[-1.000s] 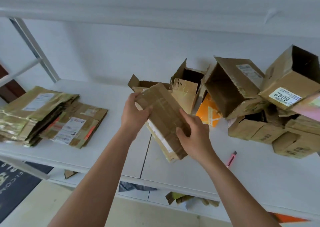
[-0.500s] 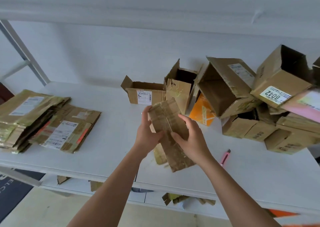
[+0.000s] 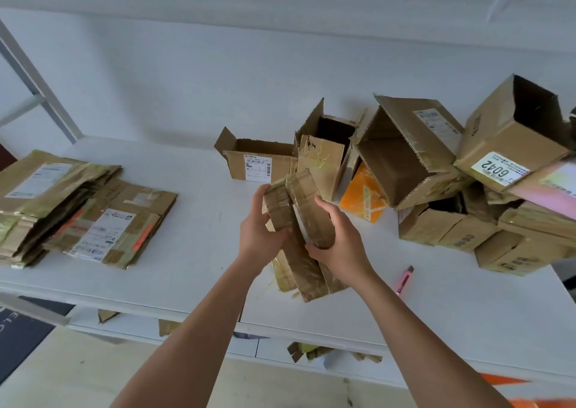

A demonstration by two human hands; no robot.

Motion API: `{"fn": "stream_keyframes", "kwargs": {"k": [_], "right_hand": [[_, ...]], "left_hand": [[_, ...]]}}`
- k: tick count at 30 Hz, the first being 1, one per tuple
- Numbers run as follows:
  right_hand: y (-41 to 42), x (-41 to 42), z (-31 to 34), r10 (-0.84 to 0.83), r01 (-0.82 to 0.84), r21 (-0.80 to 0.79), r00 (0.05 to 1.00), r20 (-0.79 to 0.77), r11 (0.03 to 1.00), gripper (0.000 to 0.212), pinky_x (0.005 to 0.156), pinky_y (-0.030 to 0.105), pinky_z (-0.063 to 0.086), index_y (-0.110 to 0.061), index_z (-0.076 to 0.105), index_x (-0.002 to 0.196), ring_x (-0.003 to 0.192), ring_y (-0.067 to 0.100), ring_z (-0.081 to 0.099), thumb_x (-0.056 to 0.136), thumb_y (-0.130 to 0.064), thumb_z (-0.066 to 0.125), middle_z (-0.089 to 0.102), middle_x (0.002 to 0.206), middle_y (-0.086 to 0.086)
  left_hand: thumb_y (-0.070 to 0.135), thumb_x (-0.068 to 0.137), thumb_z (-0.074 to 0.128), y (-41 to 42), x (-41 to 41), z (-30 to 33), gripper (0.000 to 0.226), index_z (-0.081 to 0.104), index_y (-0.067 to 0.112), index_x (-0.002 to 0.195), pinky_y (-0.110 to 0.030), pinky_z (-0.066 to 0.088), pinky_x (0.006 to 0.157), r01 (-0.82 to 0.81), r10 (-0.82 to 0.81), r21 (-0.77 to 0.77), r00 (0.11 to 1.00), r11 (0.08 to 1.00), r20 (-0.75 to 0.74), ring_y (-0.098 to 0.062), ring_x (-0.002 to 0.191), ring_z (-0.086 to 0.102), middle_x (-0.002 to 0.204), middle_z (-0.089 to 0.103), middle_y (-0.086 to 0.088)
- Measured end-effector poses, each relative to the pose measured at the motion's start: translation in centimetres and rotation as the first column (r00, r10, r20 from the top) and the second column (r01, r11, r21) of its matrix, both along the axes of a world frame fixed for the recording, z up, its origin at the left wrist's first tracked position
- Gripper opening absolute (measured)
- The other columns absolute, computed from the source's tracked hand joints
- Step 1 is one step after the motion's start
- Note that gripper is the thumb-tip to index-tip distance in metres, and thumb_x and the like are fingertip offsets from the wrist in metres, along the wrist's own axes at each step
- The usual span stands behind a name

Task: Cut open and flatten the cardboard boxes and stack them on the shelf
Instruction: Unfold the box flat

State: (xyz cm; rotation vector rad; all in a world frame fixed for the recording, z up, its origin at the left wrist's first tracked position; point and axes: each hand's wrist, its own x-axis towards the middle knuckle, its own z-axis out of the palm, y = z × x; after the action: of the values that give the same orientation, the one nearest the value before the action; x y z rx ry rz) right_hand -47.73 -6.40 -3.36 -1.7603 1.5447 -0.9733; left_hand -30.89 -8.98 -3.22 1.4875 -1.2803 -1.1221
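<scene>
A taped, cut-open cardboard box [image 3: 307, 208] stands on end on the white shelf [image 3: 199, 252], its lower edge resting on the surface. My left hand [image 3: 260, 234] grips its left flap and my right hand [image 3: 338, 241] grips its right flap, and the two flaps are bent apart at the top. At the left of the shelf lies a pile of flattened boxes [image 3: 78, 208]. A heap of open, unflattened boxes [image 3: 442, 171] fills the back right. A pink utility knife [image 3: 404, 280] lies on the shelf just right of my right wrist.
An orange carton [image 3: 363, 200] leans among the heap. A small open box with a label [image 3: 257, 164] stands behind my hands. A grey shelf post [image 3: 34, 83] rises at the far left. Cardboard scraps [image 3: 311, 350] lie on the lower level.
The box has come down from in front of me onto the shelf and stands on end. Both hands have shifted to its top flaps and spread them apart.
</scene>
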Motion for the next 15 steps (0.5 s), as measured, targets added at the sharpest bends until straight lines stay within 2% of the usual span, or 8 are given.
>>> {"fn": "stream_keyframes", "kwargs": {"k": [4, 7, 10, 15], "right_hand": [[-0.2, -0.6, 0.5, 0.038, -0.041, 0.075, 0.998, 0.04, 0.996, 0.078, 0.107, 0.023, 0.035, -0.037, 0.039, 0.144, 0.137, 0.009, 0.037, 0.08, -0.02, 0.081, 0.041, 0.146, -0.02], [-0.4, -1.1, 0.9, 0.056, -0.069, 0.158, 0.995, 0.081, 0.985, 0.079, 0.105, 0.031, 0.04, -0.048, 0.038, 0.14, 0.139, 0.014, 0.037, 0.08, -0.021, 0.081, 0.038, 0.147, -0.022], [-0.4, -1.7, 1.2, 0.06, -0.084, 0.221, 0.992, 0.112, 0.972, 0.08, 0.1, 0.03, 0.039, -0.056, 0.036, 0.138, 0.141, 0.019, 0.035, 0.081, -0.022, 0.08, 0.034, 0.153, -0.016], [-0.2, -2.3, 1.5, 0.065, -0.11, 0.273, 0.983, 0.169, 0.956, 0.08, 0.091, 0.023, 0.04, -0.06, 0.035, 0.136, 0.136, 0.016, 0.036, 0.082, -0.021, 0.079, 0.032, 0.153, -0.015]], "left_hand": [[-0.006, 0.079, 0.071, -0.1, 0.2, -0.2, 0.089, 0.032, 0.047, 0.139, -0.046, 0.062, 0.068, 0.0, 0.0, -0.003, 1.0, 1.0, 0.027, -0.017, 0.11, 0.06, 0.106, 0.059, 0.015], [-0.006, 0.079, 0.071, -0.2, 0.2, -0.3, 0.089, 0.032, 0.049, 0.138, -0.047, 0.062, 0.069, -0.007, 0.007, 0.001, 0.999, 1.0, 0.04, -0.011, 0.104, 0.06, 0.101, 0.056, 0.021], [-0.006, 0.08, 0.07, -0.2, 0.0, -0.3, 0.089, 0.031, 0.048, 0.139, -0.047, 0.062, 0.071, 0.0, 0.001, -0.012, 0.998, 1.0, 0.064, -0.016, 0.105, 0.061, 0.101, 0.057, 0.022], [-0.006, 0.079, 0.07, 0.0, -0.4, -0.1, 0.089, 0.03, 0.046, 0.139, -0.049, 0.061, 0.072, 0.011, -0.009, -0.025, 0.996, 1.0, 0.089, -0.022, 0.112, 0.06, 0.11, 0.061, 0.005]]}}
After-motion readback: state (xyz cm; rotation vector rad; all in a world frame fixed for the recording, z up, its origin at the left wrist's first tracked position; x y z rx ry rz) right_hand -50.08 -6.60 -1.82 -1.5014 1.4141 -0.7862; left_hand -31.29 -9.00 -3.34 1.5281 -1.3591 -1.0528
